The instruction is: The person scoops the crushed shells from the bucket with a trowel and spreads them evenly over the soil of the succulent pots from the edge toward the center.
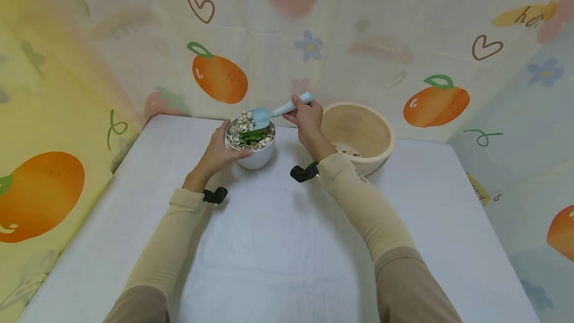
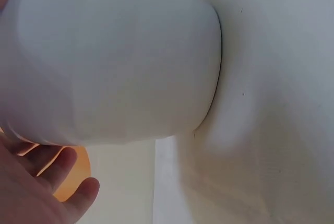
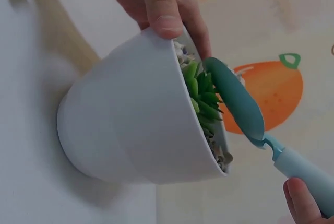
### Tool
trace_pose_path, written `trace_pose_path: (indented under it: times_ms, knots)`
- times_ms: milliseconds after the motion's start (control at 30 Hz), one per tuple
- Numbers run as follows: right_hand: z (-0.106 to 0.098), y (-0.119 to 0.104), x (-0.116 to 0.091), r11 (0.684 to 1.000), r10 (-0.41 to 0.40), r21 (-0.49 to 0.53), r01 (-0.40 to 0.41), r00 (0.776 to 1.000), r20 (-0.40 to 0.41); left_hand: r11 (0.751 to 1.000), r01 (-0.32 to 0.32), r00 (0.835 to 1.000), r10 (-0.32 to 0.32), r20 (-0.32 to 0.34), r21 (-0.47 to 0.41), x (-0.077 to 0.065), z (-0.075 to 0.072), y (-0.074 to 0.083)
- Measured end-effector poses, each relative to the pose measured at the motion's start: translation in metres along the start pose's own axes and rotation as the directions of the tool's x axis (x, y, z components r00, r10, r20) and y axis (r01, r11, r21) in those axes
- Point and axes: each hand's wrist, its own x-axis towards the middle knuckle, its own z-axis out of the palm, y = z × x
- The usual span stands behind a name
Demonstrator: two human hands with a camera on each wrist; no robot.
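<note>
A white flower pot (image 1: 256, 159) stands on the table, with pale pebbles around a green succulent (image 3: 199, 93). My left hand (image 1: 217, 152) holds the pot by its rim from the left, thumb at the front and fingers around the far side. In my right hand (image 1: 309, 122) I grip the handle of a light blue trowel (image 1: 261, 118). Its blade lies over the pot's far left part, next to the plant, with pebbles (image 1: 245, 120) at its tip. The left wrist view shows the pot's smooth wall close up, with part of my left hand (image 2: 42, 182) beside it.
Just right of my right hand sits a large beige bowl (image 1: 381, 136), with a few pebbles (image 1: 350, 153) at its bottom. A white cloth covers the table (image 1: 264, 253). Behind it hangs a curtain (image 1: 273, 64) printed with oranges.
</note>
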Motion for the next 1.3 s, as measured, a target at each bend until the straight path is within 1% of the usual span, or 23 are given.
trace_pose_path:
  times_ms: [133,233,367,467,567,733,900,1033,1133,1233,1300]
  knots:
    - [0.001,0.002,-0.001,0.994,-0.048,-0.102,0.049,0.999,0.011,1.000,0.000,1.000,0.000,-0.003,0.027,-0.003,-0.001,0.002]
    - [0.001,0.004,-0.001,0.980,-0.083,-0.182,0.087,0.996,0.032,0.999,-0.002,1.000,0.001,0.012,0.048,-0.003,-0.005,0.004]
    - [0.000,0.006,-0.002,0.958,-0.113,-0.259,0.123,0.992,0.052,0.998,0.003,0.998,-0.006,0.056,0.058,0.001,-0.009,0.004]
    - [-0.002,0.007,-0.003,0.946,-0.125,-0.295,0.137,0.990,0.061,0.999,0.009,0.996,-0.013,0.085,0.048,0.003,-0.011,0.003]
    - [-0.002,0.009,-0.004,0.934,-0.137,-0.323,0.150,0.989,0.061,1.000,0.007,0.996,-0.010,0.090,0.029,0.004,-0.010,0.001]
    - [0.001,0.013,-0.006,0.912,-0.165,-0.374,0.169,0.985,0.043,1.000,-0.009,0.998,0.010,0.061,-0.013,0.002,-0.008,-0.001]
    - [0.002,0.015,-0.006,0.891,-0.201,-0.407,0.201,0.979,0.042,1.000,-0.021,0.999,0.021,0.044,0.000,-0.001,-0.006,0.001]
    - [0.003,0.014,-0.007,0.880,-0.218,-0.420,0.222,0.974,0.058,0.999,-0.032,0.999,0.032,0.000,-0.006,-0.004,-0.002,0.003]
    - [0.003,0.014,-0.009,0.878,-0.219,-0.423,0.225,0.974,0.064,0.999,-0.041,0.999,0.041,-0.023,-0.001,-0.005,0.000,0.004]
    - [0.004,0.014,-0.011,0.885,-0.206,-0.412,0.216,0.976,0.068,0.999,-0.042,0.999,0.042,-0.004,0.021,-0.005,-0.003,0.005]
    - [0.004,0.014,-0.011,0.888,-0.207,-0.406,0.217,0.976,0.069,0.999,-0.038,0.999,0.037,0.031,0.036,-0.003,-0.007,0.004]
